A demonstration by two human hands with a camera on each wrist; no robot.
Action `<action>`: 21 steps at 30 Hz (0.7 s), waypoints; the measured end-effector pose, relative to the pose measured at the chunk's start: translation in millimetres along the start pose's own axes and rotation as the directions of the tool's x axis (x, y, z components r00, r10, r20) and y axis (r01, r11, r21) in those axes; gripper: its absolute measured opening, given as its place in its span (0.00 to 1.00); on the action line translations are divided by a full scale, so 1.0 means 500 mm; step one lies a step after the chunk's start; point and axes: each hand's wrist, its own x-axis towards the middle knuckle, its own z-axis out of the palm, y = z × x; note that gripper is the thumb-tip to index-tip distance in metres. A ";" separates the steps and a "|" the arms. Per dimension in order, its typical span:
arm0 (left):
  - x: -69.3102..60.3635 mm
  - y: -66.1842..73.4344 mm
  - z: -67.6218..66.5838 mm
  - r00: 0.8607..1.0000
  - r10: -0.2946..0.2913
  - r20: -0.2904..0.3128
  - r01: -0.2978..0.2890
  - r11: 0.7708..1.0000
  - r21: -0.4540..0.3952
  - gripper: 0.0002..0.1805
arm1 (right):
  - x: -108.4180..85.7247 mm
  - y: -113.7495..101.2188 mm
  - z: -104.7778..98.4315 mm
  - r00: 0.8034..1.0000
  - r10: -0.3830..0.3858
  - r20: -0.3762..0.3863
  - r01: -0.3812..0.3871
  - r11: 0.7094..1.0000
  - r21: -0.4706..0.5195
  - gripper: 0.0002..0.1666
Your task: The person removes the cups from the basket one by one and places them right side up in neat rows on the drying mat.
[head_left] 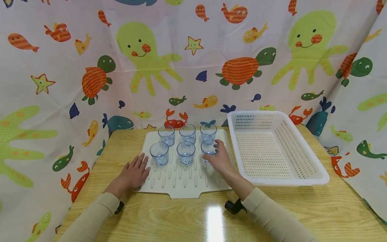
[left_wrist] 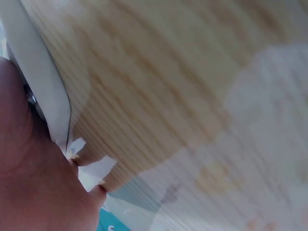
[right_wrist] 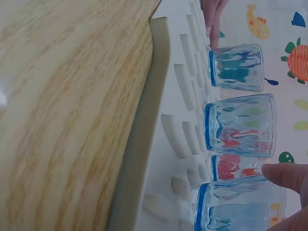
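Observation:
Several clear bluish drinking glasses stand upright in two rows on a white ribbed draining board. My right hand holds the front right glass, thumb on its near side and fingers at its right. In the right wrist view this glass stands on the board, with the thumb by its rim. My left hand rests flat at the board's left edge, fingers extended, close to the front left glass. The left wrist view shows part of that hand against the board's rim.
A white perforated plastic basket sits right of the board, close to my right forearm. The wooden table extends in front. A curtain with sea animals hangs behind and at both sides.

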 end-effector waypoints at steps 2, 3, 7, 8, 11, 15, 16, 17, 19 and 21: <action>0.005 -0.006 0.006 1.000 -0.006 0.001 0.006 1.000 0.004 0.39 | 0.003 0.000 0.001 1.000 0.008 0.008 -0.008 1.000 0.010 0.53; 0.007 -0.009 0.009 1.000 -0.003 -0.003 0.003 1.000 0.009 0.39 | 0.004 -0.001 0.001 1.000 0.004 0.010 -0.004 1.000 0.008 0.54; 0.011 -0.019 0.012 1.000 -0.006 -0.002 0.006 1.000 0.014 0.40 | 0.005 0.000 0.005 0.999 -0.043 0.009 0.043 0.998 -0.049 0.56; 0.009 -0.017 0.010 1.000 -0.006 0.000 0.006 1.000 0.006 0.40 | 0.003 0.000 0.005 0.997 -0.071 0.008 0.071 0.994 -0.077 0.56; 0.002 -0.013 0.002 1.000 -0.017 0.026 0.017 1.000 -0.004 0.39 | -0.019 -0.004 0.000 0.984 -0.179 0.028 0.181 0.966 -0.183 0.56; -0.001 -0.008 -0.004 0.999 -0.013 0.046 0.014 1.000 -0.021 0.37 | -0.068 -0.031 -0.026 0.943 -0.319 0.098 0.333 0.904 -0.269 0.53; 0.001 -0.008 -0.005 0.999 -0.006 0.035 0.007 1.000 -0.027 0.37 | -0.081 -0.041 -0.037 0.931 -0.347 0.116 0.365 0.887 -0.282 0.52; 0.002 -0.007 -0.009 1.000 0.005 0.016 -0.004 0.999 -0.036 0.36 | -0.092 -0.051 -0.049 0.919 -0.373 0.130 0.395 0.871 -0.294 0.51; 0.003 -0.002 -0.018 0.999 0.024 -0.034 -0.026 0.998 -0.048 0.34 | -0.112 -0.073 -0.080 0.892 -0.429 0.144 0.452 0.836 -0.310 0.49; 0.003 0.006 -0.030 0.996 0.026 -0.090 -0.031 0.998 -0.060 0.32 | -0.129 -0.092 -0.115 0.867 -0.476 0.149 0.498 0.805 -0.324 0.46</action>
